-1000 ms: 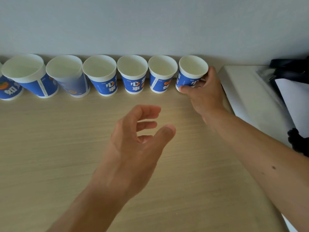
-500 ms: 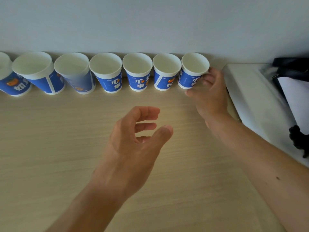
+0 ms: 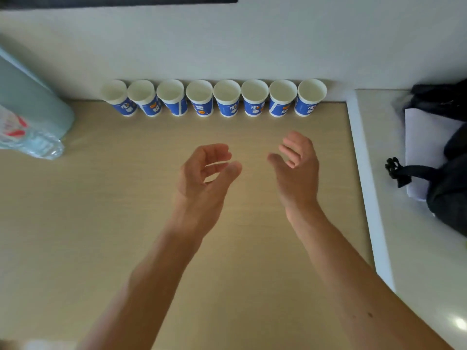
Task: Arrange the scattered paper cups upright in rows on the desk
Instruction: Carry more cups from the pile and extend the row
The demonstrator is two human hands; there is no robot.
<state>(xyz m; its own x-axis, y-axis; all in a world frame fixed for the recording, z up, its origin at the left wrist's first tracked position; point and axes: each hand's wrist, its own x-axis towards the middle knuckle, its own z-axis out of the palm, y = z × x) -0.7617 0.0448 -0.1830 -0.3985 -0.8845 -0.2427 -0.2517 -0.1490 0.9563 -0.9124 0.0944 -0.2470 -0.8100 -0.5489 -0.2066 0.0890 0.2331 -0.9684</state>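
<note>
Eight paper cups (image 3: 226,98) stood upright in one straight row at the far edge of the table (image 3: 101,223), right against the white wall (image 3: 227,46). Each cup had a blue printed side with white characters and a white inside, and the open mouths faced up. The neighbours in the row were touching or almost touching at the rims. The leftmost cup (image 3: 116,98) stood not far from a pale green object (image 3: 32,102), and the rightmost cup (image 3: 311,97) stood close to the corner where a white ledge (image 3: 404,261) began beside the table. Both hands were over the middle of the table, well apart from the row and touching no cup. The left hand (image 3: 207,175) had its fingers loosely curled toward the thumb and it held nothing. The right hand (image 3: 299,168) was relaxed too, with the fingers a little bent and the palm turned toward the left hand, and it was empty. The two hands were near each other, with a gap between them. At the left, in front of the green object, lay clear plastic wrapping (image 3: 30,140) with red print. On the white ledge lay a black bag (image 3: 452,193) with a white sheet of paper (image 3: 424,147) partly under it.
</note>
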